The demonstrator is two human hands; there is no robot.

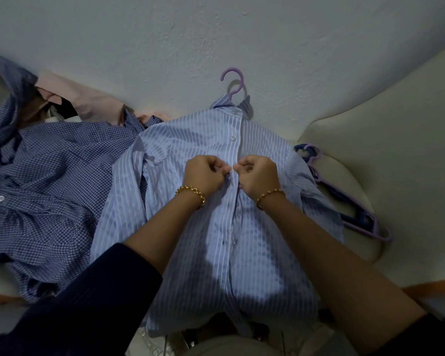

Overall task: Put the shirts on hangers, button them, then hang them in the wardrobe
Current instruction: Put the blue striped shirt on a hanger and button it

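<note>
A light blue striped shirt (190, 140) lies front-up on a cream sofa, with a purple hanger (233, 82) inside it and the hook sticking out above the collar. The two top buttons are fastened. My left hand (204, 174) and my right hand (257, 176) meet at the shirt's placket, each pinching the fabric edge at a small white button between them. Below my hands the placket still gapes slightly. Both wrists wear gold chain bracelets.
A dark blue checked shirt (44, 176) lies crumpled to the left, with a pink garment (88, 98) behind it. Spare purple and blue hangers (344, 201) lie at the right on the cream sofa (383, 124). A pale wall rises behind.
</note>
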